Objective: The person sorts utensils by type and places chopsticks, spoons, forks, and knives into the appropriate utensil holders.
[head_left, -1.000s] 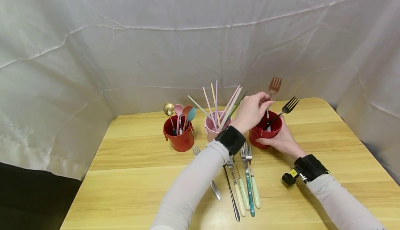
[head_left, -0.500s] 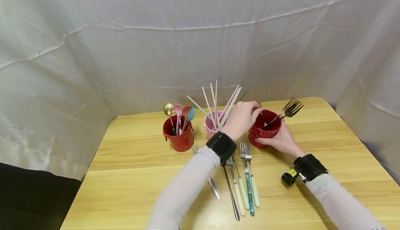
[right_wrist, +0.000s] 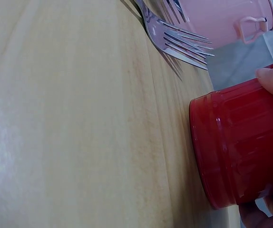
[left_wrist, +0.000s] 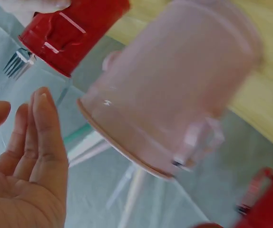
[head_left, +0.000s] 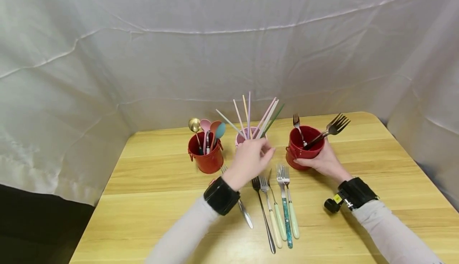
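Forks in a row on the surface, just below the empty, open left hand.
Stiff, light, likely slippery at the tines; best pinched mid-handle. Right hand wrapped round the red cup holding three forks.

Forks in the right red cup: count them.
3. In the right red cup, one fork leans left, and two forks lean right, heads overlapping. Others could be hidden inside.

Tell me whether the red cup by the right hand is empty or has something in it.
Not empty. The red cup stands upright with the right hand round it, and fork heads stick out above its rim.
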`<action>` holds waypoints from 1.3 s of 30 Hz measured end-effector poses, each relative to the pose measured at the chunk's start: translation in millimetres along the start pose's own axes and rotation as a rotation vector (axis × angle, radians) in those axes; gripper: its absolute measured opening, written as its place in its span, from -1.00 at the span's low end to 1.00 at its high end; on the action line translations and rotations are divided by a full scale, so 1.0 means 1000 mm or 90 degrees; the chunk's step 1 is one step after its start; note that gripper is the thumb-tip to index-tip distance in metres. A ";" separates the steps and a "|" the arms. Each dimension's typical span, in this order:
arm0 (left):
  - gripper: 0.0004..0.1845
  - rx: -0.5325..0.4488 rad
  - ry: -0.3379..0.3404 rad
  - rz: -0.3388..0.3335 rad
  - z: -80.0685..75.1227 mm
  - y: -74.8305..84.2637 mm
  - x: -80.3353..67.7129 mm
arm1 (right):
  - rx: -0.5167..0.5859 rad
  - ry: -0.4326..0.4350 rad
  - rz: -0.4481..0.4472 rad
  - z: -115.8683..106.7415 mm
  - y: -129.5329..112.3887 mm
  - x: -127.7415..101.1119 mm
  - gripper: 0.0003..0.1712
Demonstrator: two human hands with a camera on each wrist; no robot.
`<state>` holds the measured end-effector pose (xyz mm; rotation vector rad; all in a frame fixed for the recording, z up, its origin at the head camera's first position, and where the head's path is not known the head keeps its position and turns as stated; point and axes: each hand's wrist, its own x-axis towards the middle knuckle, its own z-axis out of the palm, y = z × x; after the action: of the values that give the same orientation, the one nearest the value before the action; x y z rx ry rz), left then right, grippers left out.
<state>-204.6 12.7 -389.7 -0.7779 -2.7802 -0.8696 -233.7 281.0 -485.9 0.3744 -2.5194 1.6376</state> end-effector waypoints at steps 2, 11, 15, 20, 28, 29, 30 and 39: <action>-0.83 0.008 -0.002 -0.018 -0.003 -0.010 -0.013 | -0.007 -0.003 0.003 0.000 0.000 0.000 0.11; -0.76 0.097 -0.005 -0.109 -0.008 -0.058 -0.066 | -0.006 -0.010 0.019 -0.001 -0.002 0.000 0.13; -0.73 0.120 -0.025 -0.129 -0.007 -0.071 -0.083 | -0.001 -0.008 0.031 -0.001 -0.004 -0.001 0.13; -0.64 0.121 -0.069 -0.158 -0.006 -0.076 -0.097 | -0.004 -0.007 0.036 0.000 -0.003 -0.001 0.12; -0.67 0.117 -0.080 -0.160 0.002 -0.076 -0.104 | -0.010 -0.008 0.024 0.000 0.000 0.000 0.11; -0.67 0.119 -0.081 -0.156 0.003 -0.077 -0.105 | -0.009 -0.008 0.025 0.000 0.001 0.000 0.11; -0.67 0.118 -0.084 -0.157 0.004 -0.077 -0.105 | -0.010 -0.007 0.024 0.000 0.001 0.000 0.11; -0.69 0.126 -0.111 -0.160 0.016 -0.073 -0.104 | -0.013 -0.008 0.030 -0.001 0.000 -0.001 0.11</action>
<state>-152.2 -74.6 -466.1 -0.5030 -3.1064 -0.5697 -233.2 282.1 -485.5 0.3278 -2.5714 1.6287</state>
